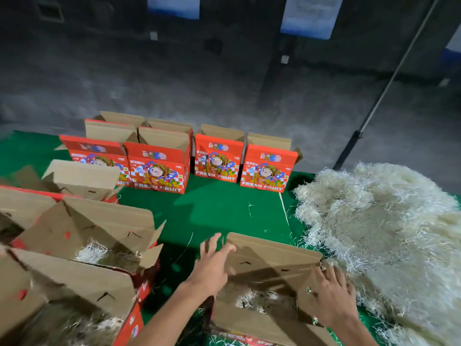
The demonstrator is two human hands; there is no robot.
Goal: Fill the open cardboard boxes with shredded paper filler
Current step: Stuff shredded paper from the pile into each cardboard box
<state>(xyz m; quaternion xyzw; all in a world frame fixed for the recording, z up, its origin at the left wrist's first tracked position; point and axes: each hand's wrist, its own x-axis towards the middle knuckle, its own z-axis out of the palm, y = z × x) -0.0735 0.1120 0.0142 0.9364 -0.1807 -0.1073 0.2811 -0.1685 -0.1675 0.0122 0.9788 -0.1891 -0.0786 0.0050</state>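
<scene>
An open cardboard box [272,260] stands right in front of me, with shredded paper [259,297] inside it. My left hand [215,260] touches the far flap's left edge with spread fingers. My right hand [333,295] lies with straight fingers against the box's right flap. A big heap of pale shredded paper filler [379,226] lies on the green table to the right, beside that hand.
Several closed-front red "Fresh Fruit" boxes [159,168] with raised flaps stand in a row at the table's back. More open boxes [82,245] holding filler crowd the left side. Green cloth [219,211] shows between them. A slanted pole [389,83] rises at right.
</scene>
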